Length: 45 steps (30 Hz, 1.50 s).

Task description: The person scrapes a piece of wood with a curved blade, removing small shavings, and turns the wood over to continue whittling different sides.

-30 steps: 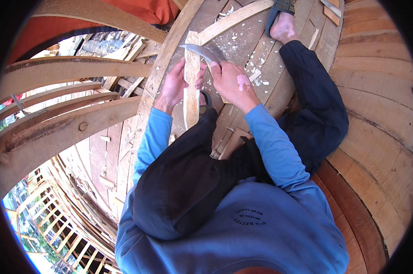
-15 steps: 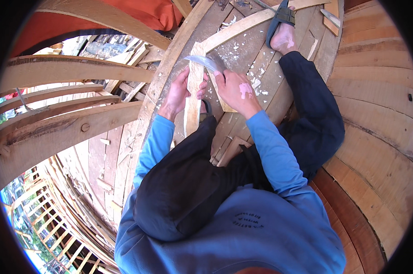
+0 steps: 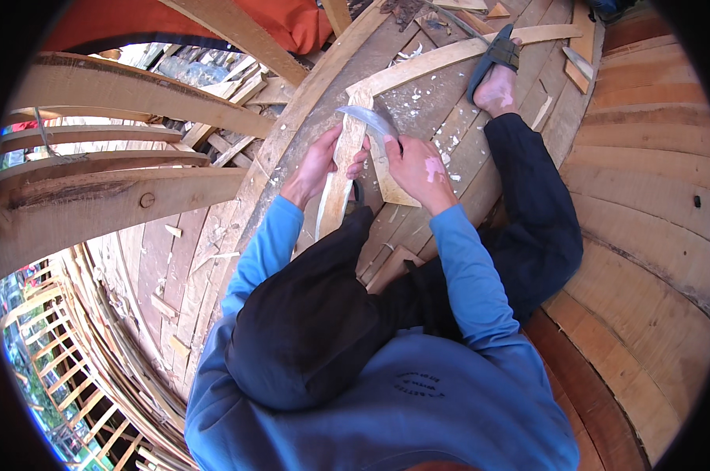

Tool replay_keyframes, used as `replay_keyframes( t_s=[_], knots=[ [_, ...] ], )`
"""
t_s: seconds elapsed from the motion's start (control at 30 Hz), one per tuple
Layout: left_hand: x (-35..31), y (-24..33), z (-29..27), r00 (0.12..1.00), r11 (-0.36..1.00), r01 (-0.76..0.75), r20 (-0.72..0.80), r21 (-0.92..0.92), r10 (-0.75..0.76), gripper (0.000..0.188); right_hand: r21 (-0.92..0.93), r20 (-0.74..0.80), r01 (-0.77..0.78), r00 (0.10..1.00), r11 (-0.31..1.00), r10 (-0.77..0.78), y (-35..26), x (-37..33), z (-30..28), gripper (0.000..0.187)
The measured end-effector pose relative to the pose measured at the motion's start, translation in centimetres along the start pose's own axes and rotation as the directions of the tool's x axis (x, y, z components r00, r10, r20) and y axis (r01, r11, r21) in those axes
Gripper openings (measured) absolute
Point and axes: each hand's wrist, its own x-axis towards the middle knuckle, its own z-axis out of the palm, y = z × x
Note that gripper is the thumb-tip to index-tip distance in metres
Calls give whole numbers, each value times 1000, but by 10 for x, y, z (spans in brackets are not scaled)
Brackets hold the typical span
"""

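My left hand [image 3: 316, 167] grips a pale, narrow piece of wood [image 3: 337, 196] around its middle, fingers wrapping to its right side. The piece stands tilted, its upper end leaning right and its lower end beside my bent knee. A knife with a curved metal blade [image 3: 371, 118] is in my closed right hand [image 3: 422, 170]; the hand hides its handle. The blade lies across the upper part of the wood, its tip past the left edge. Whether the edge bites into the wood cannot be made out.
A long curved wooden strip [image 3: 441, 60] extends toward my sandalled foot [image 3: 496, 88]. Shavings [image 3: 443, 149] litter the plank floor. Large curved ribs [image 3: 111, 204] rise at left, and a planked wall [image 3: 645, 212] curves along the right. A metal-bladed tool [image 3: 579, 61] lies at the far right.
The view has shifted slightly. The wood piece leans more, its top tipped to the right. Both hands keep their hold, and the blade stays across the upper part.
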Motion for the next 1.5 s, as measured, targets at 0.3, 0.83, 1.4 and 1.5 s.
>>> replay_keyframes(
  t_s=[0.3, 0.83, 1.4, 1.5],
  knots=[
    [2, -2, -4, 1000, 1000, 25, -18, 4, -24, 56, 9, 7, 9, 1000, 1000, -9, 4, 1, -3, 47],
    [6, -6, -14, 998, 999, 40, 41, -29, -39, 60, 50, -18, 44, 999, 998, -43, 7, 2, -6, 48],
    [6, -6, -8, 998, 998, 63, 5, -19, -63, 57, 58, -1, 19, 1000, 998, -19, 17, 4, -4, 48],
    [5, -5, -5, 998, 998, 56, -20, 21, -56, 56, 61, 9, 10, 1000, 998, -11, 18, 4, -4, 48]
  ],
)
